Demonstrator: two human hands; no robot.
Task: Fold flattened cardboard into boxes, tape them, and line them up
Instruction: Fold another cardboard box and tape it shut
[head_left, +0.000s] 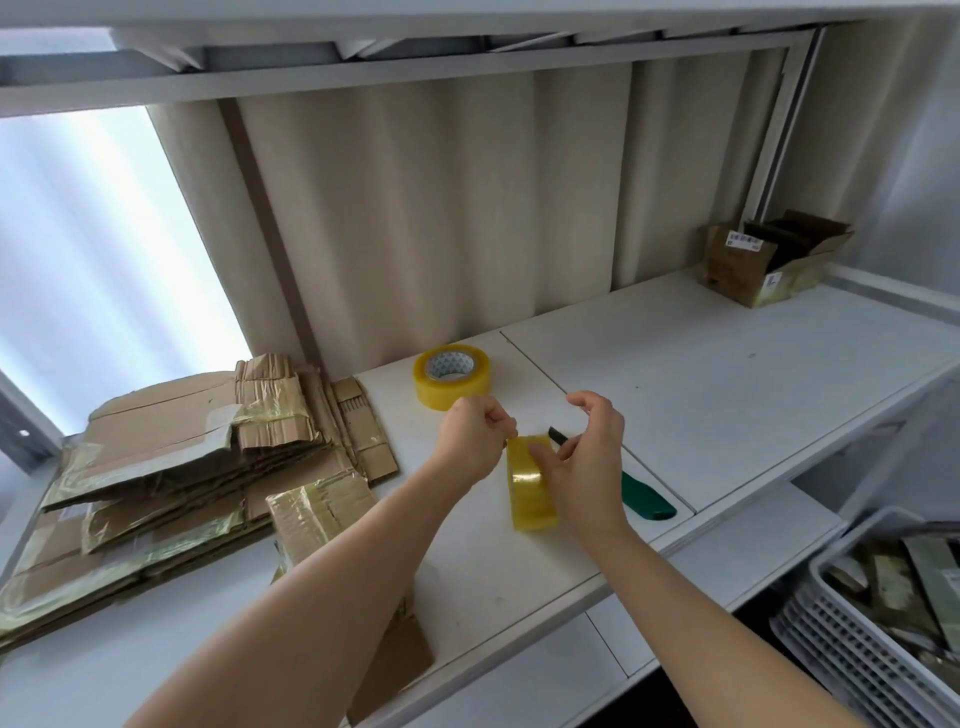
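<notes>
At nine o'clock on the white shelf board lies a loose stack of flattened brown cardboard sheets, many with strips of old yellowish tape on them, one smaller taped piece lying at the stack's near right corner. Just past the stack, toward twelve o'clock from the hands, a full roll of clear yellow packing tape lies flat on the board. The left hand has its fingers curled, pinching at the upper edge of a second yellow tape roll, which stands on edge at the centre. The right hand grips that roll from its right side, fingers wrapped over it. Directly behind the right hand a green utility knife lies on the board, partly hidden. At two o'clock an open brown cardboard box stands against the curtain, and at four o'clock a white plastic crate holds scraps.
</notes>
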